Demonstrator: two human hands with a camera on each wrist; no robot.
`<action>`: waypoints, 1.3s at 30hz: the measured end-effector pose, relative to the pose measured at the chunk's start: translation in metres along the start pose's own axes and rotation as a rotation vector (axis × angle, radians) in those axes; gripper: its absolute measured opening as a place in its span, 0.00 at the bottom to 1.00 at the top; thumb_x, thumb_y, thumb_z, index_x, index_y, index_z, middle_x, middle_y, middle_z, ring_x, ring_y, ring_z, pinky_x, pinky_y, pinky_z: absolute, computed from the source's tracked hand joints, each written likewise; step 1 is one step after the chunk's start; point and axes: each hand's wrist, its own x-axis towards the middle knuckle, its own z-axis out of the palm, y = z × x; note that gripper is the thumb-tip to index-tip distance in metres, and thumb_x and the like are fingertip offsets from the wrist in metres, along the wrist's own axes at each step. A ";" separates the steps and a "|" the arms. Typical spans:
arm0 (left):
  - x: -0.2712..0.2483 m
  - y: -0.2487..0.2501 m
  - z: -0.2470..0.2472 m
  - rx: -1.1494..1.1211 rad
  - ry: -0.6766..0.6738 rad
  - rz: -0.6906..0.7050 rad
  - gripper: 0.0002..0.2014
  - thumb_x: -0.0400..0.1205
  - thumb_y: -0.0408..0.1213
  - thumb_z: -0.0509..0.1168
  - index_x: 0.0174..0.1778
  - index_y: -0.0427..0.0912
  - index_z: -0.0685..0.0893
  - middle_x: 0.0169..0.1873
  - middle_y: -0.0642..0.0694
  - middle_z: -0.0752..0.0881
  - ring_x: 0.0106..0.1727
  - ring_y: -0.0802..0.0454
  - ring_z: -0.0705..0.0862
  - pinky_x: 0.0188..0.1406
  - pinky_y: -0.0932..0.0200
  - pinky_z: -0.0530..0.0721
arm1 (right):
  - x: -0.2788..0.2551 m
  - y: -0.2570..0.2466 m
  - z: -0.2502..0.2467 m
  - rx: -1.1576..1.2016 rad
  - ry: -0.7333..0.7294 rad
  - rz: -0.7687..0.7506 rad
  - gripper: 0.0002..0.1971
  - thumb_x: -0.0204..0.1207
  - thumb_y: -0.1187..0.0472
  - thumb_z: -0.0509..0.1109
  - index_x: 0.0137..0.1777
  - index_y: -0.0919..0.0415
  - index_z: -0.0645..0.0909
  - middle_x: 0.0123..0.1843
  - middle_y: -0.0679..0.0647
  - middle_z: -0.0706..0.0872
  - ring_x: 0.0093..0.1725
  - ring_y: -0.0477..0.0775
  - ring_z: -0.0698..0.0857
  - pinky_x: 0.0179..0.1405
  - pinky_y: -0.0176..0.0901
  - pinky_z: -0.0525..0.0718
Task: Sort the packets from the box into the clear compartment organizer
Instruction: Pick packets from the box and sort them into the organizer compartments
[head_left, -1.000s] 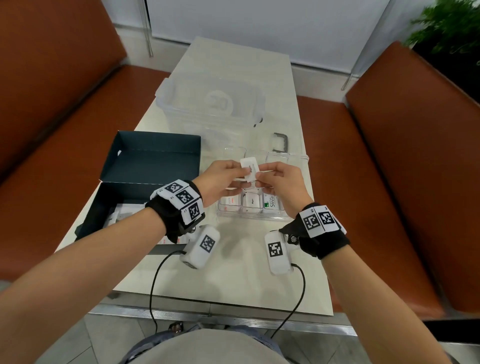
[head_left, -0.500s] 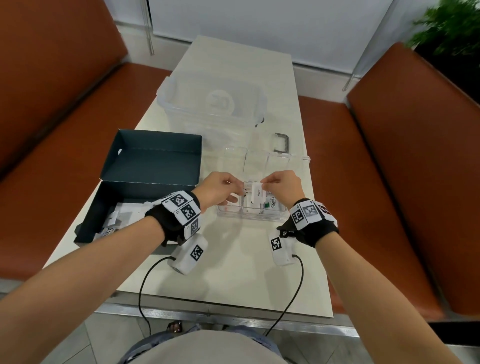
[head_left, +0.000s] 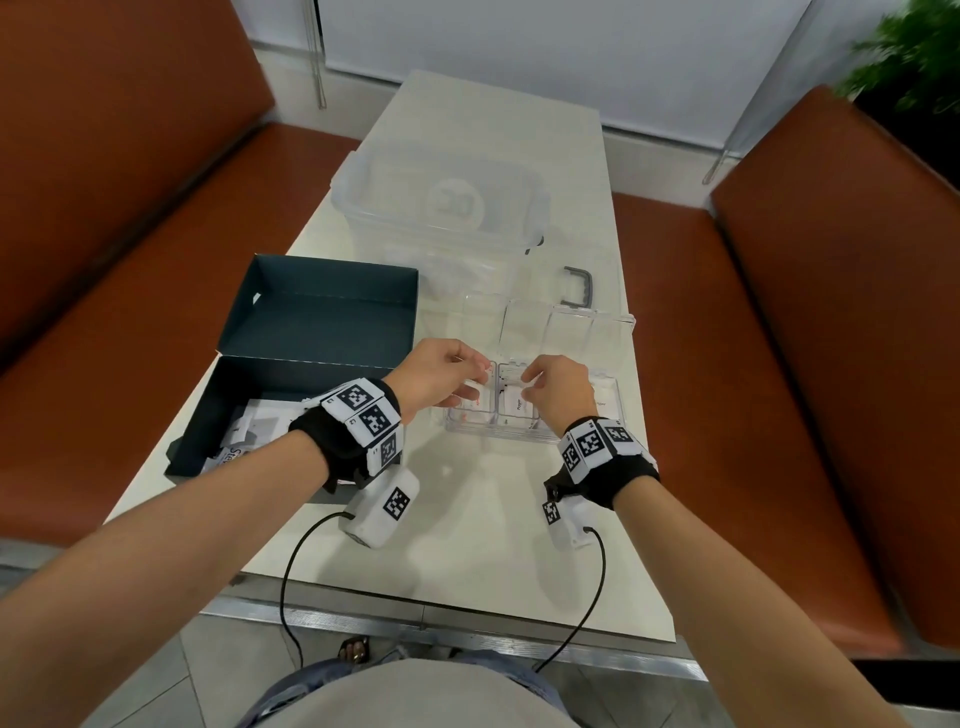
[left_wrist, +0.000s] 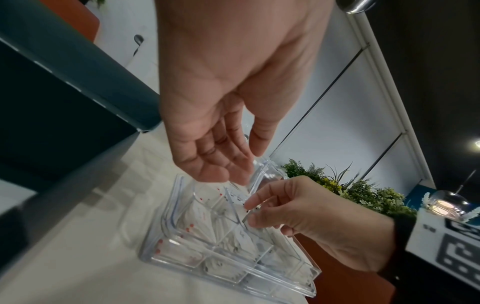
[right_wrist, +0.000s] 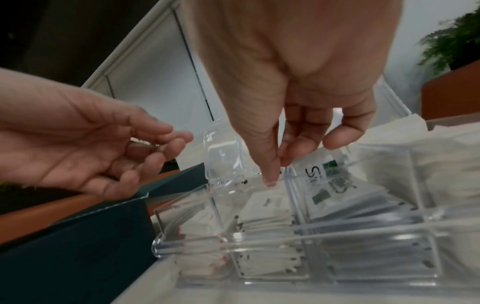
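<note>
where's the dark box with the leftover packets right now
In the head view the dark box sits open on the table's left side, beside the left hand and left of the clear organizer.

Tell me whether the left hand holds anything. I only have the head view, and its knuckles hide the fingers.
Observer: No. In the left wrist view the left hand has an empty palm, with its fingers relaxed above the left end of the organizer.
Operator: And the right hand?
Observer: In the right wrist view the right hand has its thumb and forefinger together at the top edge of a white packet, which sits in a middle compartment.
Operator: What is in the compartment to the right of that one?
Observer: The green-marked packets lean there, printed with a green square and a large S.
</note>
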 end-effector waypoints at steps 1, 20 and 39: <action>0.000 0.000 0.000 -0.001 -0.001 -0.001 0.07 0.84 0.35 0.65 0.54 0.42 0.86 0.45 0.49 0.89 0.38 0.56 0.88 0.37 0.66 0.83 | 0.000 0.000 0.001 -0.046 0.005 -0.016 0.10 0.74 0.69 0.69 0.52 0.58 0.85 0.53 0.57 0.85 0.56 0.59 0.83 0.61 0.55 0.79; -0.014 0.004 -0.024 -0.050 0.012 0.017 0.06 0.85 0.34 0.65 0.55 0.42 0.86 0.48 0.47 0.90 0.42 0.53 0.88 0.41 0.63 0.83 | -0.002 -0.009 0.004 -0.469 -0.130 -0.121 0.05 0.75 0.58 0.71 0.47 0.46 0.85 0.48 0.45 0.88 0.57 0.56 0.82 0.66 0.60 0.61; -0.065 -0.079 -0.200 0.584 0.350 -0.040 0.20 0.82 0.38 0.70 0.69 0.45 0.77 0.65 0.42 0.79 0.63 0.46 0.79 0.64 0.50 0.78 | -0.031 -0.179 0.063 -0.355 -0.555 -0.693 0.12 0.77 0.63 0.70 0.60 0.61 0.85 0.60 0.55 0.86 0.57 0.54 0.84 0.49 0.29 0.70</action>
